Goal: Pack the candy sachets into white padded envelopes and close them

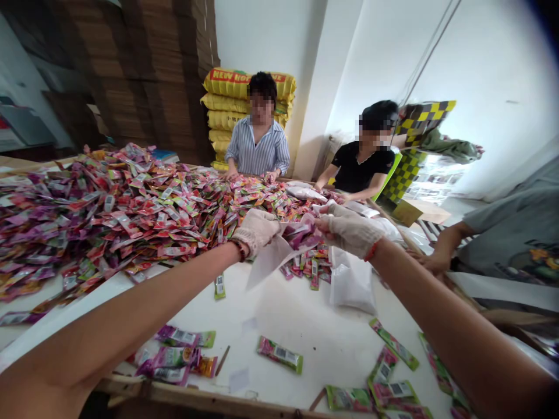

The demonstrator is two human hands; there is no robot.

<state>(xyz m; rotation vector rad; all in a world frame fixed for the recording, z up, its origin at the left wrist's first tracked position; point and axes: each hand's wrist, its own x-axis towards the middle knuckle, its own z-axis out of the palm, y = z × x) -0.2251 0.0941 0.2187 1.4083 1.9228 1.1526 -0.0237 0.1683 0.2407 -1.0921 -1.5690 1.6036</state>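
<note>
Gloved fingers pinching narrowly, the left hand [261, 230] is holding a white bag [271, 257] by its upper edge, the bag slanting down and left from between the hands; the right hand [350, 230] is standing opposite, fingers bent, their hold unclear. Beyond, small packets [131, 212] are lying heaped leftward.

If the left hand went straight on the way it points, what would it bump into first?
Past the white bag it holds, the left hand would probably meet the purple packets, then perhaps the right hand; depth is unclear.
</note>
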